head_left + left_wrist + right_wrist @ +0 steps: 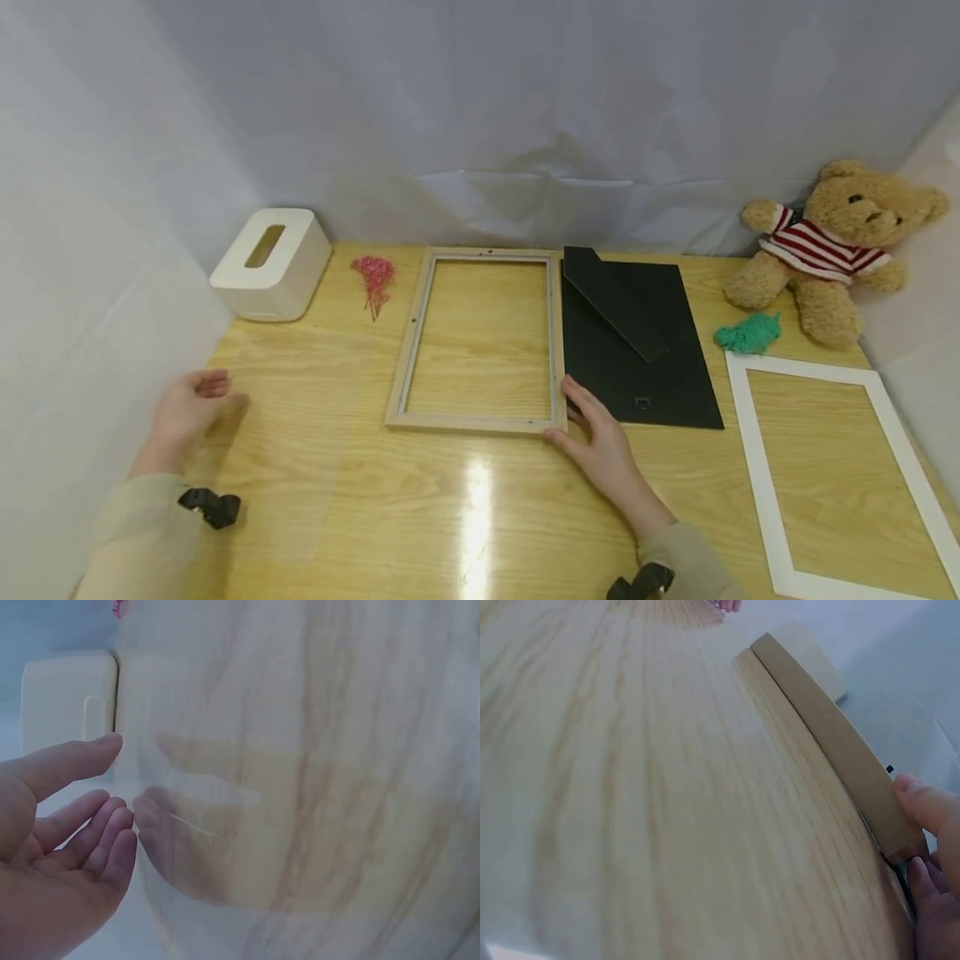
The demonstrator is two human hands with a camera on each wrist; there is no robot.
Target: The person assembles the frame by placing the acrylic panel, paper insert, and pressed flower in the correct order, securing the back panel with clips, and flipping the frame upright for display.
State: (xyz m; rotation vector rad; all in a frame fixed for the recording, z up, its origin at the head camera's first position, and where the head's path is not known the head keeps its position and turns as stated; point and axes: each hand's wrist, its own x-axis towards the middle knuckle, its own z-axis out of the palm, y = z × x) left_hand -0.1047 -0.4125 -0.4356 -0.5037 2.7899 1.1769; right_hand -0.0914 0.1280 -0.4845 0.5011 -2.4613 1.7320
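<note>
A wooden picture frame (401, 367) without its backing lies in the middle of the table. My right hand (600, 446) holds its near right corner, with the thumb at the near edge and the fingers along the right side. The right wrist view shows that corner of the wooden frame (840, 750) between thumb and fingers. At the left, my left hand (187, 412) hovers with loosely bent fingers and nothing visible between them. Beside it, a faint clear sheet (300, 467) seems to lie on the table; its edges are hard to see. A black backboard (600, 367) with its stand leg lies right of the frame.
A white tissue box (281, 287) stands at the back left, near a pink dried-flower sprig (373, 279). On the right are a white mat frame (765, 492), a green crumpled bundle (748, 333) and a teddy bear (825, 250) against the wall.
</note>
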